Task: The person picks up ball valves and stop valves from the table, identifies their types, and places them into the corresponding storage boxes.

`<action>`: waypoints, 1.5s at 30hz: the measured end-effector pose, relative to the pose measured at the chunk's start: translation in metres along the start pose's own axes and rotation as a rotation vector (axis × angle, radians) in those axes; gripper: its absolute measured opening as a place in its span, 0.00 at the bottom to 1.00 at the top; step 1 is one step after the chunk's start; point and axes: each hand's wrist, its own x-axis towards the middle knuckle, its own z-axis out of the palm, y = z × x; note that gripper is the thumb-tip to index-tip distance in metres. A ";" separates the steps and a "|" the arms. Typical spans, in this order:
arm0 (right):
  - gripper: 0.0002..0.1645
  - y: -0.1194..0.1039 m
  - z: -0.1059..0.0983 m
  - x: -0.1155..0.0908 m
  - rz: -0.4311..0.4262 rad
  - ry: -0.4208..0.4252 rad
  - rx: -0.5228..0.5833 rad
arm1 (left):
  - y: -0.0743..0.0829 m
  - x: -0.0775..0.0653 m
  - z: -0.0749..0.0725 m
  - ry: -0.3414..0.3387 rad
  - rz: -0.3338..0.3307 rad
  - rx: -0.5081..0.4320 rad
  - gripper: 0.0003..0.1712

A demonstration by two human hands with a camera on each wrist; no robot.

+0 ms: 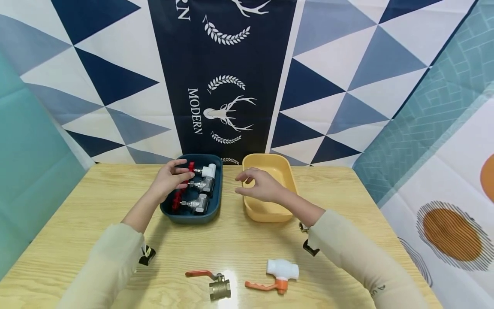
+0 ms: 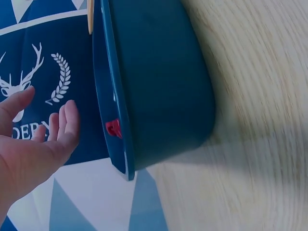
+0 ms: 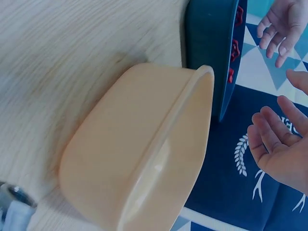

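Note:
My left hand (image 1: 172, 179) hovers over the left side of a dark blue bin (image 1: 193, 218), holding nothing, its fingers loosely bent. Several valves lie in that bin: a white-bodied one (image 1: 209, 171) at the back and metal-bodied angle valves (image 1: 200, 203) nearer the front, all with red handwheels (image 1: 176, 200). Above the left rim of a yellow bin (image 1: 270, 217) is my right hand (image 1: 261, 185), thumb and fingers apart with nothing between them. The right wrist view shows both hands beyond the bin rims, and the left wrist view shows a red handwheel (image 2: 114, 128) inside the blue bin.
On the table's front part lie a brass ball valve (image 1: 220, 288) with a red lever and a white plastic valve (image 1: 283, 269) with an orange handle. A metal fitting (image 1: 303, 227) is partly hidden by the right sleeve. A patterned cloth (image 1: 227, 86) hangs behind the bins.

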 end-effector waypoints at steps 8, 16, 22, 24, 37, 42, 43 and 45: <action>0.22 0.009 -0.009 -0.019 0.033 0.025 0.001 | 0.006 0.004 0.014 -0.041 0.006 -0.016 0.37; 0.22 0.024 -0.019 -0.040 0.038 0.072 0.020 | 0.010 0.008 0.032 -0.084 0.007 -0.026 0.36; 0.21 0.035 -0.025 -0.054 0.054 0.106 -0.001 | 0.014 0.012 0.047 -0.084 -0.007 -0.002 0.36; 0.21 0.038 -0.027 -0.057 0.059 0.117 0.001 | 0.014 0.014 0.051 -0.092 -0.022 -0.016 0.36; 0.23 0.061 -0.036 -0.084 0.186 0.170 0.043 | 0.013 0.024 0.074 -0.104 -0.048 -0.065 0.36; 0.23 0.072 -0.036 -0.097 0.200 0.186 0.053 | 0.010 0.030 0.085 -0.101 -0.059 -0.075 0.34; 0.23 0.075 -0.035 -0.099 0.204 0.189 0.054 | 0.010 0.031 0.087 -0.100 -0.063 -0.083 0.34; 0.24 0.079 -0.035 -0.104 0.212 0.197 0.058 | 0.010 0.033 0.092 -0.097 -0.064 -0.092 0.33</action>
